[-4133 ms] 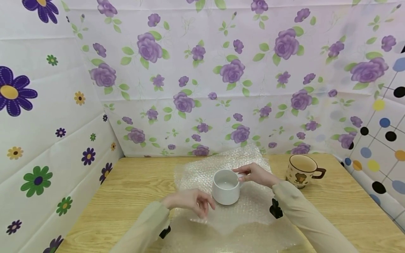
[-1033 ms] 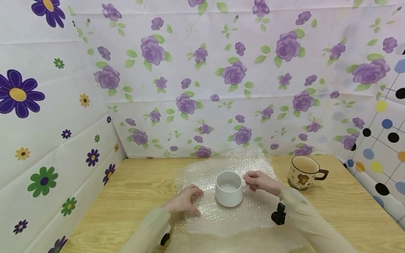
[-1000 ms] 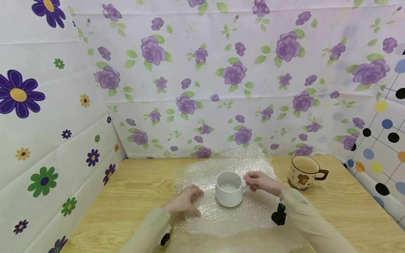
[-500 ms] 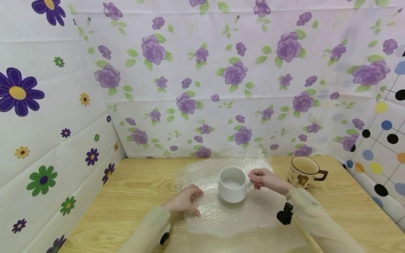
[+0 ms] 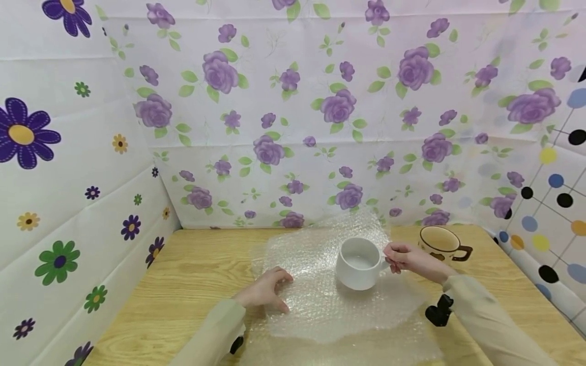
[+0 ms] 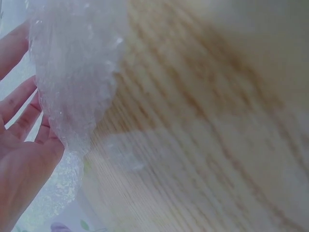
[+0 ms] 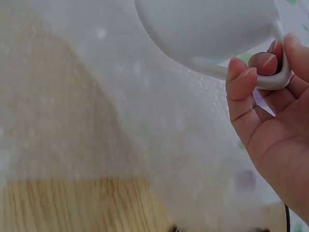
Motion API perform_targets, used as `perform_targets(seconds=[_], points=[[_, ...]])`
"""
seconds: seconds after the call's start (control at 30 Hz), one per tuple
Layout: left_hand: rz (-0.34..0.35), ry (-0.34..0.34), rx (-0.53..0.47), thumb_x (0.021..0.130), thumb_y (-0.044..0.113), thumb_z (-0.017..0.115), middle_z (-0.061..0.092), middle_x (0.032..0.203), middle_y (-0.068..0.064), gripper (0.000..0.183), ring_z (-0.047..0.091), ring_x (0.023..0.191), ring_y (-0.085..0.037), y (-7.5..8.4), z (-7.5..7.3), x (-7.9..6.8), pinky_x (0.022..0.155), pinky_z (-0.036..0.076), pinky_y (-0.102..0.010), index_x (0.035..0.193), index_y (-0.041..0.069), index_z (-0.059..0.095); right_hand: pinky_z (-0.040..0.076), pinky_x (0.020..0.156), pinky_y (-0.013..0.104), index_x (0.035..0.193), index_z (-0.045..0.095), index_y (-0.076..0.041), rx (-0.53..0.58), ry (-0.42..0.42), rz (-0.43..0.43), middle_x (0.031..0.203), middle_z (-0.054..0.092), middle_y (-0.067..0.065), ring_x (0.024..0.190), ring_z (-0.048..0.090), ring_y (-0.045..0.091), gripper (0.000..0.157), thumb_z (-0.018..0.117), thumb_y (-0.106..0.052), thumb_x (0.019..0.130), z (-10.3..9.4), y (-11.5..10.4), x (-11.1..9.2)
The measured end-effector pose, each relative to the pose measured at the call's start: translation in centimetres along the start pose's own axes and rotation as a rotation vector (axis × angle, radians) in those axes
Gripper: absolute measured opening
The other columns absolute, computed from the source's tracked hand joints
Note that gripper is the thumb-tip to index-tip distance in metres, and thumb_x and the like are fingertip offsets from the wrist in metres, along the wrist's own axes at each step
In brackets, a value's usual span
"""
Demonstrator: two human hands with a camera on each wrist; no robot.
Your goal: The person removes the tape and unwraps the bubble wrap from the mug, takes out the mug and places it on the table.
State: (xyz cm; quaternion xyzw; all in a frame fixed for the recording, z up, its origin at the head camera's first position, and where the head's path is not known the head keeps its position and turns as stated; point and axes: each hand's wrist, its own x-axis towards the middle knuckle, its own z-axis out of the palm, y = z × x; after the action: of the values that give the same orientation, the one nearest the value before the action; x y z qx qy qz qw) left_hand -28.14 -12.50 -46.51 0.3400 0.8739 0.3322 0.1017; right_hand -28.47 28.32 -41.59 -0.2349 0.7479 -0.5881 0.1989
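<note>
A plain white mug (image 5: 358,272) is held by its handle in my right hand (image 5: 414,260), over the right part of a bubble wrap sheet (image 5: 316,310). The right wrist view shows the fingers of my right hand (image 7: 275,111) curled through and around the handle of the mug (image 7: 207,29). My left hand (image 5: 265,291) rests on the left edge of the bubble wrap, thumb and fingers spread. In the left wrist view, the left hand (image 6: 24,130) lies beside the edge of the bubble wrap (image 6: 77,63), its fingers loosely extended.
A cream mug (image 5: 439,243) with a brown handle stands at the back right of the wooden table (image 5: 206,254), partly behind my right hand. Flower-printed cloth (image 5: 293,127) hangs behind the table, with patterned cloth on both sides. A black wrist mount (image 5: 439,310) sits under the right sleeve.
My right hand has moved the white mug rightward, lifting it from the middle of the bubble wrap. My left hand has opened against the wrap's left edge and stayed there over the last second.
</note>
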Motion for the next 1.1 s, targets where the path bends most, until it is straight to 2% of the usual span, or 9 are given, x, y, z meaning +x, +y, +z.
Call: perform_targets(seconds=[0.2,0.33,0.57,0.73,0.87,0.93,1.1], points=[[-0.004,0.006,0.015,0.058,0.019,0.085,0.049,0.108,-0.008,0.066,0.046,0.102,-0.03,0.0,0.1,0.1,0.087,0.039,-0.039,0.113,-0.001,0.054,0.044,0.057,0.035,0.088,0.038,0.018,0.004,-0.014,-0.063,0.073,0.044,0.018,0.065,0.05,0.021,0.034,0.038,-0.014,0.099,-1.8,0.4,-2.4],[0.005,0.008,0.017,0.058,0.019,0.085,0.049,0.108,-0.008,0.066,0.046,0.102,-0.029,0.0,0.1,0.1,0.087,0.039,-0.038,0.113,-0.001,0.054,0.044,0.056,0.035,0.09,0.04,0.018,-0.011,-0.016,-0.069,0.073,0.045,0.02,0.065,0.05,0.019,0.029,0.036,-0.009,0.099,-3.0,0.7,-4.3],[0.003,-0.003,0.017,0.058,0.02,0.085,0.049,0.108,-0.007,0.067,0.046,0.1,-0.029,0.2,0.0,0.0,0.086,0.04,-0.037,0.113,-0.002,0.053,0.043,0.058,0.037,0.091,0.038,0.018,0.028,-0.059,-0.102,0.073,0.038,0.024,0.063,0.042,0.029,0.024,0.029,-0.003,0.099,-4.9,1.4,-7.1],[0.003,0.0,0.017,0.058,0.019,0.085,0.049,0.107,-0.008,0.066,0.046,0.099,-0.029,0.2,0.0,-0.1,0.085,0.041,-0.037,0.113,-0.002,0.053,0.036,0.057,0.044,0.091,0.037,0.018,0.052,-0.112,-0.124,0.074,0.038,0.023,0.065,0.043,0.031,0.022,0.025,0.001,0.099,-6.1,2.1,-8.3],[0.012,0.002,0.027,0.057,0.02,0.085,0.049,0.107,-0.008,0.067,0.046,0.1,-0.029,0.1,0.0,0.0,0.086,0.04,-0.037,0.112,-0.001,0.054,0.03,0.056,0.045,0.09,0.038,0.015,0.112,-0.15,-0.132,0.073,0.038,0.022,0.065,0.048,0.026,0.022,0.022,0.003,0.099,-7.0,2.9,-9.1],[0.014,0.002,0.036,0.057,0.02,0.085,0.049,0.107,-0.008,0.067,0.047,0.1,-0.028,0.1,-0.1,0.1,0.086,0.04,-0.036,0.112,-0.001,0.054,0.034,0.053,0.042,0.089,0.039,0.013,0.141,-0.156,-0.136,0.073,0.04,0.02,0.066,0.051,0.022,0.022,0.021,0.004,0.098,-7.5,3.2,-9.4],[0.013,-0.001,0.049,0.057,0.02,0.086,0.05,0.107,-0.007,0.066,0.047,0.099,-0.026,0.2,0.0,0.3,0.086,0.04,-0.034,0.111,0.0,0.055,0.03,0.057,0.044,0.095,0.037,0.015,0.206,-0.18,-0.083,0.08,0.044,0.015,0.067,0.043,0.027,0.023,0.019,0.002,0.099,-8.6,3.7,-10.9]])
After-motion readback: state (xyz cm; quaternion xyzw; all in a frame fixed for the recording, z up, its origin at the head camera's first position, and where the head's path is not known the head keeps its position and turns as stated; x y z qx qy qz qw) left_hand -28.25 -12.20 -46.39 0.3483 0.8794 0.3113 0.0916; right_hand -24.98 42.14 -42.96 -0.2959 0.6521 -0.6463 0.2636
